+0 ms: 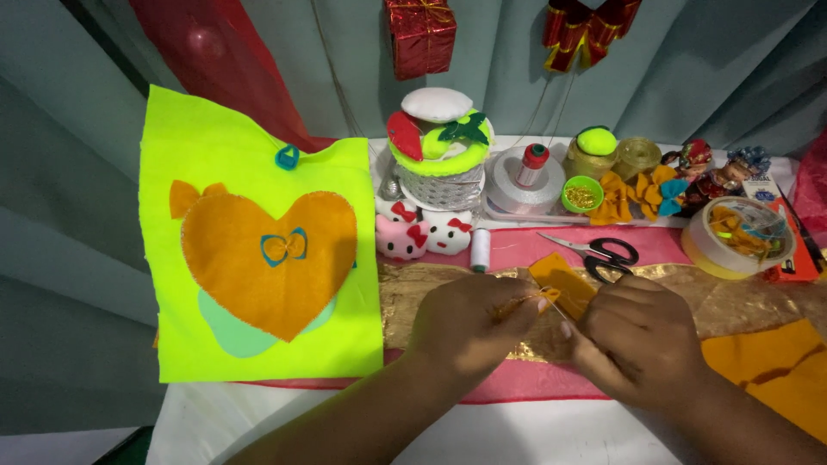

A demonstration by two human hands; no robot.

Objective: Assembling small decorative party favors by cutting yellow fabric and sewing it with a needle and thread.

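- The orange felt piece [562, 284] is pinched between the left hand [469, 323] and the right hand [642, 340], above the gold fabric [741, 301] on the table.
- Left-hand fingers are closed together on the lower-left corner of the felt; a thin needle or thread appears at the pinch point, but it cannot be resolved.
- Right-hand fingers are curled shut against the felt's lower-right edge, at 4 o'clock from the felt's centre.
- The felt is a small, flat, roughly rectangular scrap in plain orange.
- Its long axis runs from 10 o'clock to 4 o'clock; the free end points toward 10 o'clock, away from the fingers.
- Black-handled scissors [603, 252] lie at 1 o'clock from the felt, just beyond it.
- A white thread spool [480, 250] stands at 10 o'clock.
- A neon-green fabric panel [215, 155] bearing an orange heart [258, 293] sits at 9 o'clock, well apart.
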